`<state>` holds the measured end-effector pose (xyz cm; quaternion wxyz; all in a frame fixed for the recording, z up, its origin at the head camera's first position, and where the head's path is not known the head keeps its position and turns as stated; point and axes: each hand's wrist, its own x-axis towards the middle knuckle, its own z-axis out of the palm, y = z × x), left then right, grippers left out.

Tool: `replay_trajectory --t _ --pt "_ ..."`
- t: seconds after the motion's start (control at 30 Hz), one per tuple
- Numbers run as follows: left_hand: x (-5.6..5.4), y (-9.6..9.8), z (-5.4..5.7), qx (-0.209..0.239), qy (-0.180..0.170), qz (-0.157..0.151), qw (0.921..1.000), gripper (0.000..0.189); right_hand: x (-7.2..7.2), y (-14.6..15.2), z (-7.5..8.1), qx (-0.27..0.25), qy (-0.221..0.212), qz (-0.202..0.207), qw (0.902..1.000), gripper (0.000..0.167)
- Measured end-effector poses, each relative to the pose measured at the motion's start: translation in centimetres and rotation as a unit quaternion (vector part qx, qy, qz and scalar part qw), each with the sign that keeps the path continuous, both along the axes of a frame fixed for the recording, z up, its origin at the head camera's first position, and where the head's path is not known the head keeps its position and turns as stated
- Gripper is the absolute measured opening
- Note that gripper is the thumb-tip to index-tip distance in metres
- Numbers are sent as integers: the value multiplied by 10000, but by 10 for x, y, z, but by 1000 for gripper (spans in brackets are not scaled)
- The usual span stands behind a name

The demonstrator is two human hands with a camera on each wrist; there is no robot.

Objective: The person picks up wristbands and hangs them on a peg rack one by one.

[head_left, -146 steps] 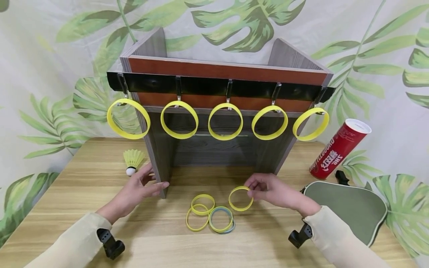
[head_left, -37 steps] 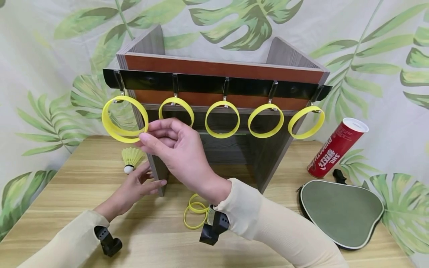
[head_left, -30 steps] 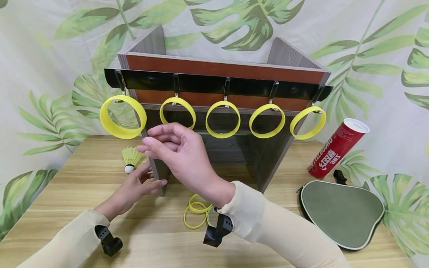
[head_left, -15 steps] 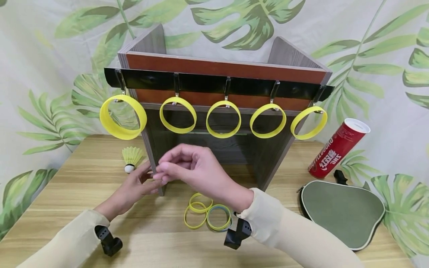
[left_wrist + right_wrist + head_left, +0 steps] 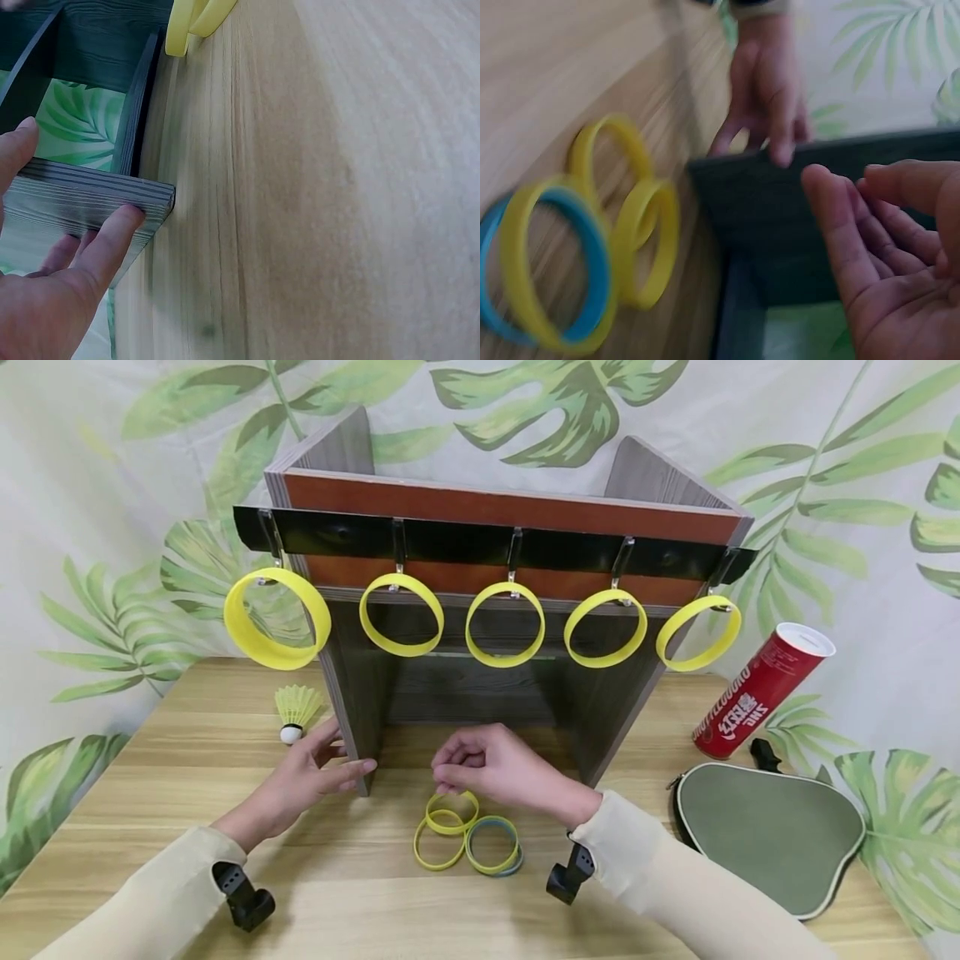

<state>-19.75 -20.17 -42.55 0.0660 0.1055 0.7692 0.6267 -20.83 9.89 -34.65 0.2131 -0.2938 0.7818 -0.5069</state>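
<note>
Right fingers (image 5: 844, 240): loosely bent, empty, near the loose rings (image 5: 626, 247).
Left fingers (image 5: 105, 251): gripping the shelf's (image 5: 480, 502) side.
Loose rings: overlapping on the table (image 5: 337, 902).
Risk: overlap could make one pinch drag two.

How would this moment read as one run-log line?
left hand grip: around side board | right hand grip: empty, near three yellow rings, one blue ring on table | five hooks: all holding hanging yellow rings
</note>
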Motion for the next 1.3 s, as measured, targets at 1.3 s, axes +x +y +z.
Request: replay_trajectory --t 1.3 --pt "2 0 2 37 -20 10 10000 73 -27 14 -56 495 -701 -678 9940 9"
